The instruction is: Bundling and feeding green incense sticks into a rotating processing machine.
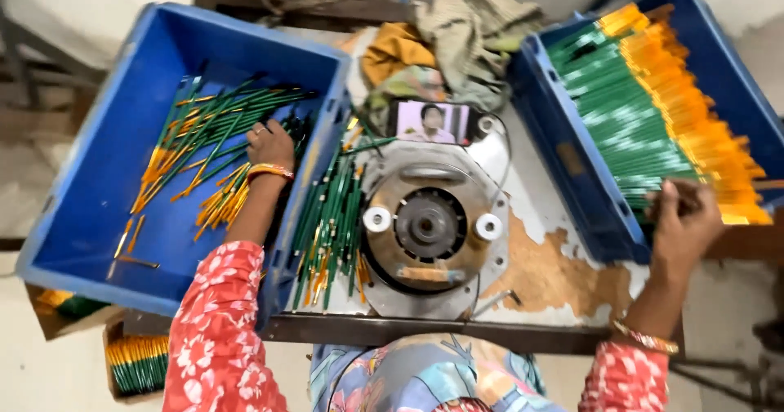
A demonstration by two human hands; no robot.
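My left hand point(270, 144) reaches into the blue crate point(98, 183) on the left and rests on loose green and orange pencils point(214, 138); whether it grips any is hidden. My right hand point(684, 216) sits at the near edge of the right blue crate point(563, 167), fingers curled on neatly stacked green and orange pencils point(653, 102). Between my hands stands a round grey metal machine point(430, 228), with a pile of green pencils point(331, 224) lying beside it on the left.
A phone point(432, 122) with a lit screen leans behind the machine. Crumpled cloths point(445, 40) lie at the back. Sawdust point(543, 277) covers the tabletop to the right of the machine. A box of pencils point(139, 363) sits low on the left.
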